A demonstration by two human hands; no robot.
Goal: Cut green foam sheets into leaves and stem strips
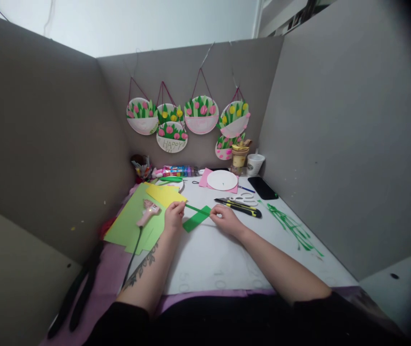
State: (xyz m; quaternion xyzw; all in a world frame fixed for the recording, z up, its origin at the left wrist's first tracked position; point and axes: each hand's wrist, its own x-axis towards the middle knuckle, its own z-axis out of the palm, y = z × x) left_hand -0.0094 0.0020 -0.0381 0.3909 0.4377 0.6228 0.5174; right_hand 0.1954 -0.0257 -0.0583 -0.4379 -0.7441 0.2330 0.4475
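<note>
A narrow green paper strip is stretched between my two hands above the table. My left hand pinches its left end, and my right hand pinches the other end. Below the strip, a wider green paper rectangle lies slanted on the white surface. Close to my left hand are a yellow paper sheet, light green sheets and a pink hot glue gun resting on them. Beyond my right hand lie a black and yellow utility knife and white-handled scissors.
Green paper scraps spread at the right, near a black phone. A white paper plate rests on pink paper at the back, left of a white cup. Decorated plates hang on the grey partition.
</note>
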